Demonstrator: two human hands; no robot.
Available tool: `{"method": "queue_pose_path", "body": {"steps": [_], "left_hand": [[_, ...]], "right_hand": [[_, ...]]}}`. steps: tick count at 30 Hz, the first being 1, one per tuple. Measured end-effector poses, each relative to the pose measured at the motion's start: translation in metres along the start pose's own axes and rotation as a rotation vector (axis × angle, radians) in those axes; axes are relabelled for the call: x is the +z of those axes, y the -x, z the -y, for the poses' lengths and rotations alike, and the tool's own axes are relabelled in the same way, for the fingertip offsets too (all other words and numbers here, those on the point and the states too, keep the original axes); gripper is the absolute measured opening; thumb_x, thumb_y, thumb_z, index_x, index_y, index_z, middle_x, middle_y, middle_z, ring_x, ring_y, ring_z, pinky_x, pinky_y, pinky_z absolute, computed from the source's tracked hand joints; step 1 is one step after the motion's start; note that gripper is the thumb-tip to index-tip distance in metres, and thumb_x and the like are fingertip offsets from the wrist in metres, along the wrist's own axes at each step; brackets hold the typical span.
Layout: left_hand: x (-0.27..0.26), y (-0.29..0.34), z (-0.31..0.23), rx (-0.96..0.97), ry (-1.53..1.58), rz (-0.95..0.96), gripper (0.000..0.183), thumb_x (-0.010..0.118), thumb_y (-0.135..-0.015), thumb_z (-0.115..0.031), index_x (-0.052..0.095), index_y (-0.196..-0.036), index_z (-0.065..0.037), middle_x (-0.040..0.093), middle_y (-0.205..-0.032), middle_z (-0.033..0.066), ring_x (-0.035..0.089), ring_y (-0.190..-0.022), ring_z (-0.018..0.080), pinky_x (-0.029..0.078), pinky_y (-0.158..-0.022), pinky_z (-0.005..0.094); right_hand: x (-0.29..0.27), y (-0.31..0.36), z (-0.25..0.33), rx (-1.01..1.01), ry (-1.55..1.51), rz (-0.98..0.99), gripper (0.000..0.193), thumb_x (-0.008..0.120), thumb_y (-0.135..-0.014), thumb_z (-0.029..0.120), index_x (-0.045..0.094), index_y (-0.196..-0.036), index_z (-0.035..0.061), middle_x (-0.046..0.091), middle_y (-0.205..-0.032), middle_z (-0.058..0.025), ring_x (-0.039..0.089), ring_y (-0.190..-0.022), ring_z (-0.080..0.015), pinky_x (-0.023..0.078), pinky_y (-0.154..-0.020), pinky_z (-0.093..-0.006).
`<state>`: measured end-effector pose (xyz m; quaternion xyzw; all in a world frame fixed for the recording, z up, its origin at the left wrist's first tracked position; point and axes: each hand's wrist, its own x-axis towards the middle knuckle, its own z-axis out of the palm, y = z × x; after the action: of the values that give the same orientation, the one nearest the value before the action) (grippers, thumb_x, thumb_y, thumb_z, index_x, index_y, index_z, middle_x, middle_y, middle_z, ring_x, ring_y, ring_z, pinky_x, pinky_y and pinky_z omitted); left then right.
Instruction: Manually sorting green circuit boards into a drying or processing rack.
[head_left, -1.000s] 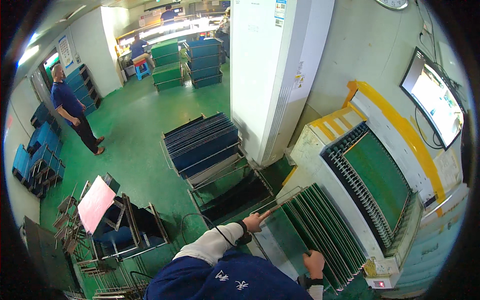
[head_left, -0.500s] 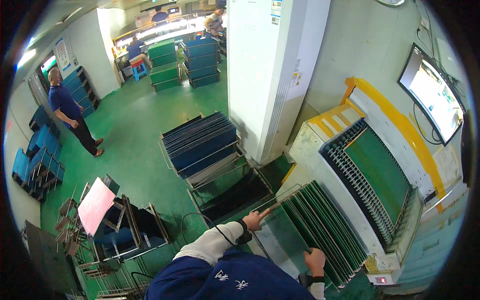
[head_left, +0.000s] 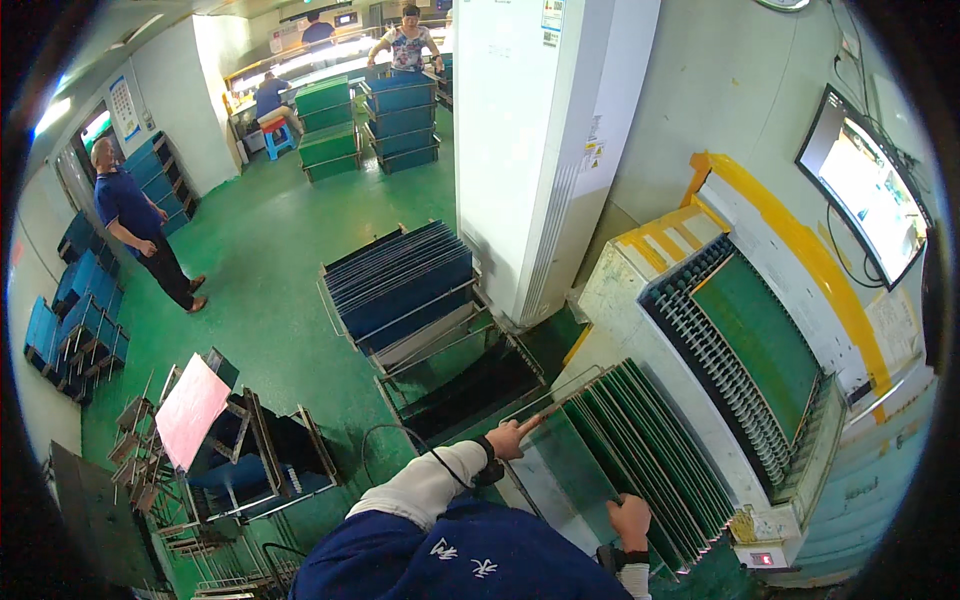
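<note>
Down at five o'clock in the worker's view, a wire rack (head_left: 585, 382) holds green boards (head_left: 660, 455) standing on edge, the front board (head_left: 575, 460) leaning a little apart from the rest. The right hand (head_left: 630, 520) is curled closed, pinching this board's near edge. The left hand (head_left: 512, 438), nearer six, stretches its forefinger along the board's far corner by the rack's rail; whether it pinches anything I can't tell.

Lettering turns up all round: two bold white characters on the worker's navy top (head_left: 440, 558) at six, and a blue-and-white sticker (head_left: 552, 22) high on the tall white cabinet (head_left: 510, 160) past twelve. Lower, toward one, sits a yellow warning label (head_left: 594, 157). A wall chart (head_left: 125, 108) hangs at ten, its print too small to read. At half past two a lit screen (head_left: 870, 195) glares, above the roller machine (head_left: 755, 370) at half past three.
</note>
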<state>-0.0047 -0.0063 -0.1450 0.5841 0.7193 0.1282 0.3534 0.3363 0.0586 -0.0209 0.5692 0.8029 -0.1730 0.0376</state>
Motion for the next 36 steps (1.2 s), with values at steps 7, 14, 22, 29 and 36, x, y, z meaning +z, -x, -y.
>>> {"method": "queue_pose_path", "body": {"steps": [7,14,22,29,36], "left_hand": [[0.0,0.001,0.0,0.0,0.003,-0.009,0.107,0.07,-0.072,-0.019,0.002,-0.154,-0.034,0.052,-0.119,0.0212,0.05,-0.116,0.0431,0.047,-0.094,0.0479],[-0.002,0.002,-0.003,-0.011,-0.007,-0.009,0.107,0.069,-0.072,-0.019,0.003,-0.154,-0.035,0.052,-0.12,0.0203,0.05,-0.116,0.042,0.048,-0.093,0.0475],[-0.003,0.003,-0.003,-0.013,-0.004,-0.006,0.107,0.069,-0.072,-0.019,0.002,-0.154,-0.035,0.051,-0.119,0.0205,0.051,-0.114,0.0412,0.048,-0.093,0.0469],[-0.005,0.004,-0.005,-0.013,-0.003,0.001,0.108,0.07,-0.073,-0.019,0.001,-0.154,-0.034,0.05,-0.12,0.0209,0.051,-0.115,0.0411,0.048,-0.093,0.0467],[-0.004,0.003,-0.005,-0.018,-0.015,0.012,0.107,0.071,-0.073,-0.019,0.002,-0.154,-0.035,0.05,-0.121,0.0207,0.049,-0.117,0.0423,0.047,-0.095,0.0481]], "right_hand": [[0.001,-0.004,-0.001,0.049,0.024,0.077,0.033,0.065,-0.079,0.035,0.072,-0.095,0.0076,0.07,-0.093,-0.0175,0.067,-0.09,-0.0357,0.052,-0.08,-0.0456],[0.008,-0.005,-0.009,0.018,-0.03,0.013,0.041,0.064,-0.073,0.035,0.072,-0.096,0.0011,0.069,-0.09,-0.0226,0.067,-0.088,-0.0389,0.052,-0.078,-0.046],[-0.001,-0.003,0.001,0.049,-0.02,0.059,0.044,0.067,-0.075,0.035,0.071,-0.103,0.0009,0.069,-0.096,-0.0216,0.067,-0.092,-0.0372,0.052,-0.081,-0.045],[-0.007,-0.002,0.005,0.08,-0.02,0.11,0.044,0.069,-0.077,0.035,0.07,-0.107,0.0025,0.069,-0.101,-0.0209,0.067,-0.097,-0.0358,0.052,-0.084,-0.0448],[-0.003,-0.001,0.002,0.049,-0.01,0.06,0.044,0.068,-0.076,0.036,0.071,-0.105,0.0027,0.069,-0.1,-0.0209,0.066,-0.095,-0.0365,0.052,-0.084,-0.0449]]}}
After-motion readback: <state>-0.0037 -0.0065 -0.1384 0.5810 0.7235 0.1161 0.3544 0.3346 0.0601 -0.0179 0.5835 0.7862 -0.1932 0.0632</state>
